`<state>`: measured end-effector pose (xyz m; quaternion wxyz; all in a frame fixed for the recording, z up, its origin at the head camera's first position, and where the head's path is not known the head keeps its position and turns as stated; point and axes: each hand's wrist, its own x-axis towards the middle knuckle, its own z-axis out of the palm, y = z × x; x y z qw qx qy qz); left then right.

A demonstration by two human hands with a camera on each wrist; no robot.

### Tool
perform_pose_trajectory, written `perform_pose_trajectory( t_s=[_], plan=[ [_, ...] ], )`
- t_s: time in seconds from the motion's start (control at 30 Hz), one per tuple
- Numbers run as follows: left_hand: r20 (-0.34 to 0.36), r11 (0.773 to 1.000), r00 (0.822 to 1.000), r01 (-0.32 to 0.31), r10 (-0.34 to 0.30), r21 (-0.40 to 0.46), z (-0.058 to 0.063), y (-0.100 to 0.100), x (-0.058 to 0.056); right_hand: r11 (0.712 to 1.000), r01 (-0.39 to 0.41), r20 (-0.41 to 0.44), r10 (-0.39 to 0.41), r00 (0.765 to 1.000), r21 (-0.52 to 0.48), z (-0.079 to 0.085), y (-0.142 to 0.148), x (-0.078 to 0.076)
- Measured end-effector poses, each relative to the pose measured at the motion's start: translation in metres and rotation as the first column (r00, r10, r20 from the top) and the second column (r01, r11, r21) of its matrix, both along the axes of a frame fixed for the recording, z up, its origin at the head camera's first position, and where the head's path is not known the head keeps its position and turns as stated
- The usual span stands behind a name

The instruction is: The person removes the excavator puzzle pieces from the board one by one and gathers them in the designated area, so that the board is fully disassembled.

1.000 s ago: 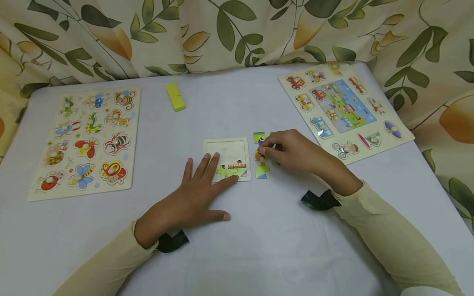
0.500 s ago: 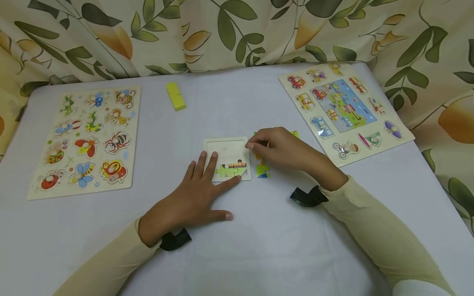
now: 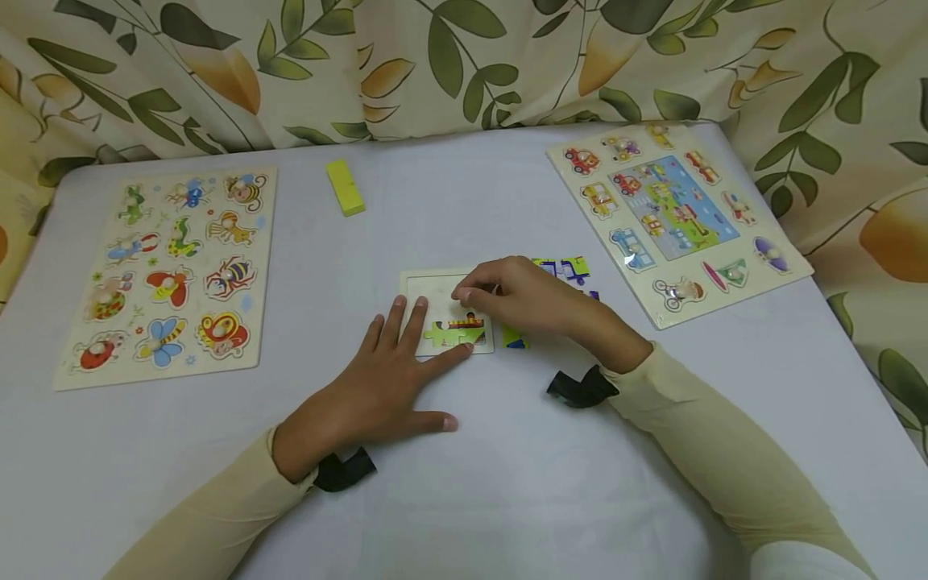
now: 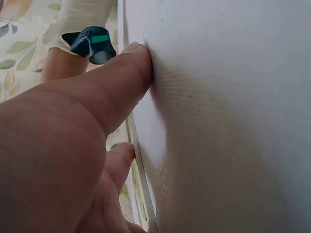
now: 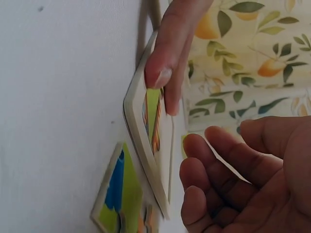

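A small wooden puzzle tray [image 3: 442, 282] lies mid-table with joined green and orange pieces [image 3: 457, 332] along its near side. My left hand [image 3: 373, 387] lies spread, with its index fingertip on the tray's near right corner and other fingertips at its left side. Over the tray's upper right part hovers my right hand [image 3: 525, 302], its fingers curled and thumb near the index fingertip. In the right wrist view a yellow-green sliver shows beside the fingertips; whether it is held is unclear. Loose jigsaw pieces [image 3: 573, 270] lie to the right, partly hidden under that hand.
An insect peg puzzle board [image 3: 163, 274] lies at the left. A vehicle peg puzzle board [image 3: 641, 286] lies at the far right. Toward the back sits a yellow block [image 3: 345, 188]. A leaf-patterned curtain [image 3: 435, 72] hangs along the table's far edge.
My right hand has moved left from the loose pieces to above the tray, uncovering pieces farther right. My left hand has stayed nearly still on the tray.
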<state>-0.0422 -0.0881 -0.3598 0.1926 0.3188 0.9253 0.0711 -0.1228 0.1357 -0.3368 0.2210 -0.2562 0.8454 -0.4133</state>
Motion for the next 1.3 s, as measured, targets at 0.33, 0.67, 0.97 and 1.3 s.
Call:
perform_pose_trajectory(
  t_s=[0.33,0.67,0.97,1.3],
  plan=[
    [0.028,0.999,1.0,-0.005,0.004,0.035,-0.002,0.0,0.0,0.999,-0.049,0.023,0.049,0.999,0.003,-0.003,-0.011,-0.001],
    [0.03,0.999,0.999,-0.018,0.017,0.046,-0.001,0.0,0.001,0.993,-0.096,0.039,0.093,0.995,0.066,-0.002,-0.022,-0.001],
    [0.013,0.999,1.0,-0.01,0.009,0.044,-0.003,-0.001,0.0,0.992,-0.099,0.024,0.097,0.995,0.077,-0.005,-0.025,-0.002],
    [-0.012,0.999,1.0,-0.005,0.006,0.035,-0.003,0.0,0.0,0.978,-0.183,0.002,0.183,0.983,0.101,-0.011,-0.028,-0.007]
  ],
)
